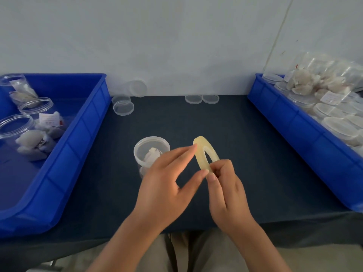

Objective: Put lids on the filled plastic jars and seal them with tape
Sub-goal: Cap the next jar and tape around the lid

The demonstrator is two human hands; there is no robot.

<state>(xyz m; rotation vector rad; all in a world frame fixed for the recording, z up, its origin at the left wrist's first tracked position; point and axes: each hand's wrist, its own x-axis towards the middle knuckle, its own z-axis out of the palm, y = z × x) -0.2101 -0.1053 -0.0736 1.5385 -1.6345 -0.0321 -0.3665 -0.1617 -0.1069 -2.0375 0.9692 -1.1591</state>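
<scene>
Between the two blue bins: the jar (149, 156) stands upright on the dark table (255, 163), its lid (145, 144) on and no tape on it that I can see.
Tape roll: I hold the tape roll (206, 154) in the air just at 3 o'clock of the jar, apart from it.
Left hand: my left hand (167, 185) brackets the roll, index tip on its far edge and thumb tip at its near edge.
Right hand: my right hand (225, 189) pinches the near rim of the roll between thumb and fingers.
Roll heading: it stands on edge, its long span running from 11 o'clock far to 5 o'clock near, its hole facing about 2 o'clock.
Jar axis: vertical, lid facing up.
Risk, tape end: no free end shows, so I may pick at the wrong spot, and a strip could split or fold onto itself.
Risk, jar: nothing holds the jar, so pressing tape on it could turn or tip it.
Risk, lid: I cannot tell whether it is fully seated, and taping it crooked would leave a gap.
Surroundings: open jars (29, 134) lie in the left bin (78, 138) at 9 o'clock, lidded ones in the right bin (294, 130) at 3 o'clock, loose lids (123, 107) at 12 o'clock.
</scene>
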